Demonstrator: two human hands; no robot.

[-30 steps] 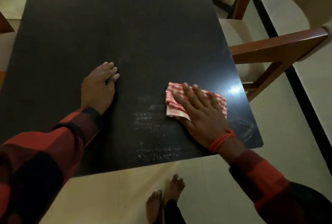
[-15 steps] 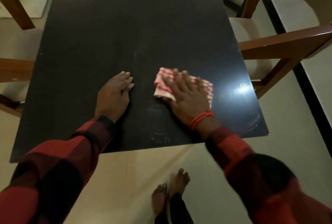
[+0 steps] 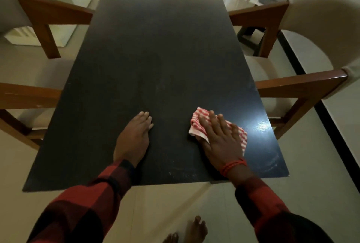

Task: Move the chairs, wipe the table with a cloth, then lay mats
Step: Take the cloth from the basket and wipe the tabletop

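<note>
Right hand (image 3: 220, 137) flat, fingers straight, pressing cloth (image 3: 196, 125) on table (image 3: 155, 48) near right for wiping. Left hand (image 3: 134, 135) flat, empty, likely bracing. Chairs (image 3: 292, 85) both sides.

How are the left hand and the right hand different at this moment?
The left hand lies straight on the bare table; the right hand presses the cloth. The right hand has a red wristband; the left hand has none. The right hand sits nearer the table's side edge. Both lie flat, fingers straight, in red checked sleeves.
</note>
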